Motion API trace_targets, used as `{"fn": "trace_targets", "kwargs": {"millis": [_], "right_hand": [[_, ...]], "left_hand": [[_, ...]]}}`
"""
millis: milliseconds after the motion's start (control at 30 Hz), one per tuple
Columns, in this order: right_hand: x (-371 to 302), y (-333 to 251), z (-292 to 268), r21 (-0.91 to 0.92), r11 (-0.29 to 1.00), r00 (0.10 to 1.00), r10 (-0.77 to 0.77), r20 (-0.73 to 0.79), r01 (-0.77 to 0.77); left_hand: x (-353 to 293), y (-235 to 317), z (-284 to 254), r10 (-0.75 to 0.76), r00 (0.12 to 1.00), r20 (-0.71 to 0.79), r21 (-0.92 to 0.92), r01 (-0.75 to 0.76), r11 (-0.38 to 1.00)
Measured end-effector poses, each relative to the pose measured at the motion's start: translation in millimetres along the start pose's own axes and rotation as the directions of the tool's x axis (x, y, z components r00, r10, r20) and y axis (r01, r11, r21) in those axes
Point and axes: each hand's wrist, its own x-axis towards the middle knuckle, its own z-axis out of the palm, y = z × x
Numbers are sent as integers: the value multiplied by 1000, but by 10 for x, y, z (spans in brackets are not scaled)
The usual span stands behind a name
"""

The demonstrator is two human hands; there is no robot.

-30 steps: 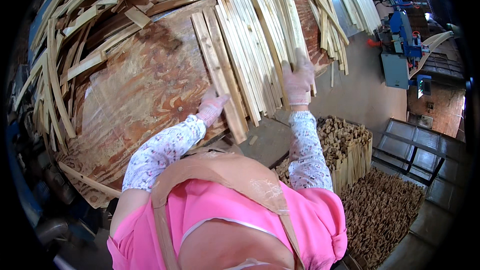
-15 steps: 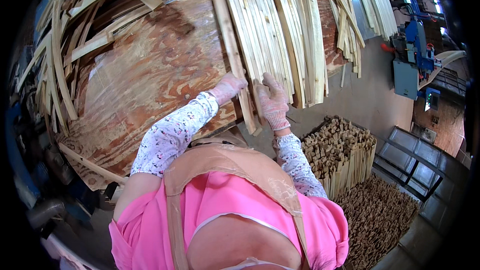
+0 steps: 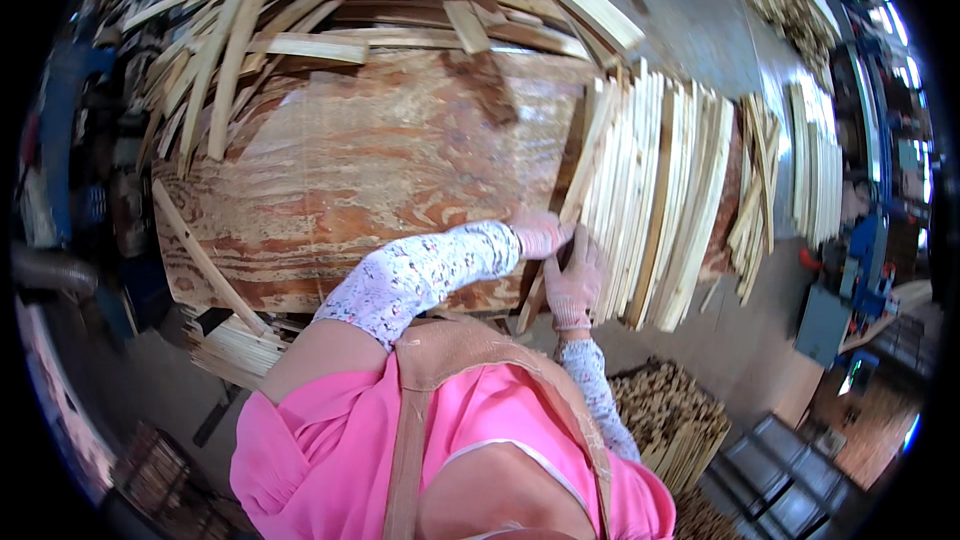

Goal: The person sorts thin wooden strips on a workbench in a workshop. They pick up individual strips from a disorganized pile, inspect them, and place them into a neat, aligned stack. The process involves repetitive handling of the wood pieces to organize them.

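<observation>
On the worn plywood [image 3: 400, 170], the left hand [image 3: 540, 234] grips the strip [image 3: 588, 165] at the left of the row [image 3: 652, 190], the right hand [image 3: 577, 285] open against it, the strip probably light, stiff and best pinched by its edges mid-length.

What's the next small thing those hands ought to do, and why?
I'd probably nudge the near end of the leftmost pale strip rightward, toward the row of strips. It slants away from the row at that end, and the left hand and right hand are both right there, though I can't tell whether either grips it.
</observation>
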Motion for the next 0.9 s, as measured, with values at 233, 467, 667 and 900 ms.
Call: {"fn": "trace_targets", "kwargs": {"millis": [233, 467, 667, 900], "right_hand": [[-18, 86, 66, -60, 986, 988, -153, 22, 154], [-24, -11, 123, -177, 974, 990, -135, 37, 139], [19, -143, 68, -207, 976, 997, -52, 59, 63], [-22, 307, 13, -13, 989, 989, -145, 38, 145]], "left_hand": [[-254, -78, 473, -27, 999, 21, -211, 31, 977], [-489, -198, -101, 393, 919, -26, -396, -370, 840], [-650, -492, -790, 224, 833, -506, 229, -121, 966], [-2410, -2493, -2839, -298, -35, -954, -193, 831, 522]]}}
